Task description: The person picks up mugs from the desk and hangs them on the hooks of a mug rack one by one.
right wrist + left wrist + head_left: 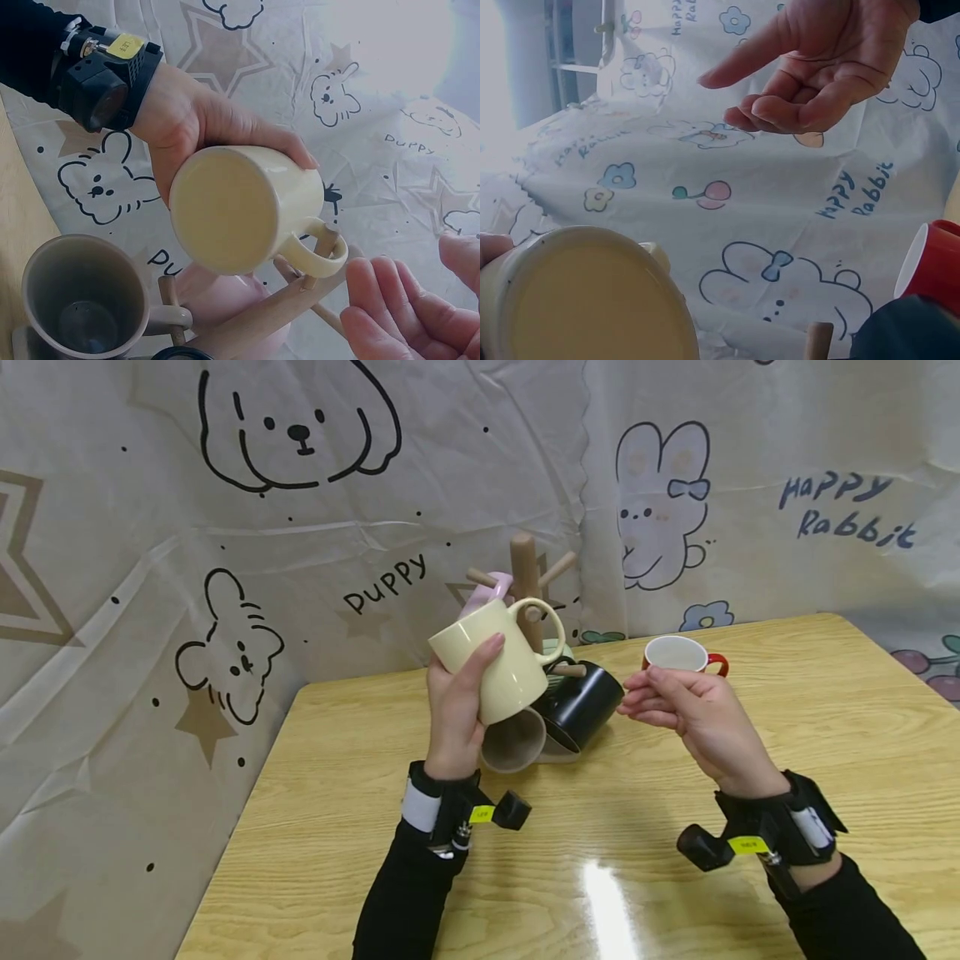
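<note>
My left hand [455, 718] grips a pale yellow mug [498, 660] by its body, holding it tilted against the upper part of a wooden mug tree [522, 560]. In the right wrist view, a peg [325, 241] shows through the loop of the yellow mug's handle [319, 268]. My right hand [697, 718] holds nothing; its fingers are loosely bent, to the right of the tree. A black mug [585, 706], a grey mug [513, 741] and a pink mug [495, 593] hang about the tree. A pale green mug is mostly hidden behind.
A red mug [717, 665] with a white inside stands on the wooden table [337, 818], just beyond my right hand. Behind the table hangs a printed cloth [465, 460] with cartoon animals. Bare pegs [558, 568] stick out near the tree's top.
</note>
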{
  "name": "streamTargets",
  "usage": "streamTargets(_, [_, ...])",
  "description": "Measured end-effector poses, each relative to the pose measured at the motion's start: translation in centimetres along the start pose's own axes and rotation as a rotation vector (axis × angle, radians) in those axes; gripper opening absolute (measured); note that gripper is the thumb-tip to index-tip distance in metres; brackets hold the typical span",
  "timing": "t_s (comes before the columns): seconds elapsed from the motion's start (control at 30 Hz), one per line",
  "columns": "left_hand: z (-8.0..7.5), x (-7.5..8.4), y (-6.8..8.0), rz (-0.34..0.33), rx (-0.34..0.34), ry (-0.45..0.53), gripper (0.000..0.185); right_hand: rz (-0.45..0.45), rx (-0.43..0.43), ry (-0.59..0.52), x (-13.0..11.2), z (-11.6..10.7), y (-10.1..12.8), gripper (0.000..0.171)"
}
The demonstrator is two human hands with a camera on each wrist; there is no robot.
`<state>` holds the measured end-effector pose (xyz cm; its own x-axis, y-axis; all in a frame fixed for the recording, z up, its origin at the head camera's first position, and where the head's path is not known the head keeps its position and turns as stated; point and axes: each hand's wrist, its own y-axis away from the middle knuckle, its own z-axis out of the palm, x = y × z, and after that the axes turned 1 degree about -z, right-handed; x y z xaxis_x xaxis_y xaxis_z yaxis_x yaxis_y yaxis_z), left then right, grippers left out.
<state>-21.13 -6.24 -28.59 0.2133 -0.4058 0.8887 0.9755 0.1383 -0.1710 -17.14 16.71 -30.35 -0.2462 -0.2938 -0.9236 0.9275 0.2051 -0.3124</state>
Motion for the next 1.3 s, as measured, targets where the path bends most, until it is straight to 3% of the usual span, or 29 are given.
streamTargets(0.4, [0.4, -2.1, -0.3, 0.005, 0.051, -0.016, 0.055, 0.032, 0.006, 0.048, 0.2, -0.3, -0.2, 0.023])
streamTargets(0.83, [-0.4, -3.1, 0.0, -0.064, -0.049, -0.086, 0.048, 0.058, -0.003, 0.042, 0.3, -0.6, -0.4, 0.026])
streamTargets(1.1, [-0.5, -2.5, 0.1, -0.126, 0.039, -0.162, 0.076, 0.039, -0.034, 0.038, 0.5, -0.7, -0.4, 0.026])
streamTargets(1.3, [-0.3, -2.1, 0.3, -0.123, 0.024, -0.223, 0.085, 0.058, -0.03, 0.059, 0.4, -0.6, -0.3, 0.026])
